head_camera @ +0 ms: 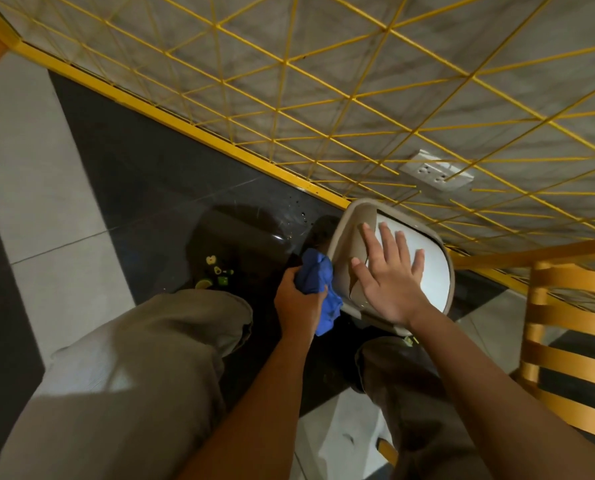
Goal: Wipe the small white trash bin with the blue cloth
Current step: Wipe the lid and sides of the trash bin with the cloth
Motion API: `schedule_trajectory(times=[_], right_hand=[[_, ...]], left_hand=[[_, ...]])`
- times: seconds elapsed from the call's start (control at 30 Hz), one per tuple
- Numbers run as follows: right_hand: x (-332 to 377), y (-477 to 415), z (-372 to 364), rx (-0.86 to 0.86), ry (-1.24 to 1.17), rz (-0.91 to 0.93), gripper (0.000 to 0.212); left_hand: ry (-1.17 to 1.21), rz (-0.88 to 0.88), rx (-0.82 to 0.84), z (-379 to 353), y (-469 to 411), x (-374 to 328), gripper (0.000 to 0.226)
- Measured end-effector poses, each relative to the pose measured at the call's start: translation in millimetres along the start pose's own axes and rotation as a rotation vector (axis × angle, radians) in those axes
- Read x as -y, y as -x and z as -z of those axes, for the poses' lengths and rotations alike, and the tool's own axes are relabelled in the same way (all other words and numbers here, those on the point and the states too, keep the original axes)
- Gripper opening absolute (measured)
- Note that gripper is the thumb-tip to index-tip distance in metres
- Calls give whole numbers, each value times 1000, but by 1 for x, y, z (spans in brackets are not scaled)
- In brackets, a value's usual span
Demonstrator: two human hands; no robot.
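Observation:
The small white trash bin (431, 275) stands on the dark floor against the yellow grid, seen from above with its swing lid and beige rim. My right hand (387, 271) lies flat on the lid, fingers spread, pressing on the top. My left hand (297, 301) is closed around the bunched blue cloth (318, 282), which touches the bin's left side just below the rim. A tail of the cloth hangs down beside my wrist. The bin's lower body is hidden beneath the lid and my hands.
A yellow wire grid (323, 98) covers the marble wall behind the bin, with a white socket (436, 174) above it. A yellow slatted chair (566, 341) stands at the right. My trouser legs (133, 375) fill the lower left, and small green bits (216, 271) lie on the floor.

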State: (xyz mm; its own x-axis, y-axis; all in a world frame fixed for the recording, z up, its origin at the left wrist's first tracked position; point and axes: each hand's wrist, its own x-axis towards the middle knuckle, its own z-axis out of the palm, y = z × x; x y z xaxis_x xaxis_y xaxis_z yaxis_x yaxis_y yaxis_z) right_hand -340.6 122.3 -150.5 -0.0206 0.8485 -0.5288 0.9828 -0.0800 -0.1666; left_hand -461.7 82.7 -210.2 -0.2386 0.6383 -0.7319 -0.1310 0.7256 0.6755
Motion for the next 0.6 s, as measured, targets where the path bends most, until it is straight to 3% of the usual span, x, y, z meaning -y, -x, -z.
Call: schedule_trajectory(times=[0.2, 0.4, 0.6], right_hand=[[-1, 0, -1, -4, 12, -5, 57], [-4, -3, -3, -18, 25, 21, 57], [-3, -2, -2, -16, 24, 13, 57]], left_hand=[[-38, -64, 17, -4, -10, -9, 31], [-254, -42, 194, -4, -41, -46, 47], [-331, -185, 190, -20, -53, -68, 32]])
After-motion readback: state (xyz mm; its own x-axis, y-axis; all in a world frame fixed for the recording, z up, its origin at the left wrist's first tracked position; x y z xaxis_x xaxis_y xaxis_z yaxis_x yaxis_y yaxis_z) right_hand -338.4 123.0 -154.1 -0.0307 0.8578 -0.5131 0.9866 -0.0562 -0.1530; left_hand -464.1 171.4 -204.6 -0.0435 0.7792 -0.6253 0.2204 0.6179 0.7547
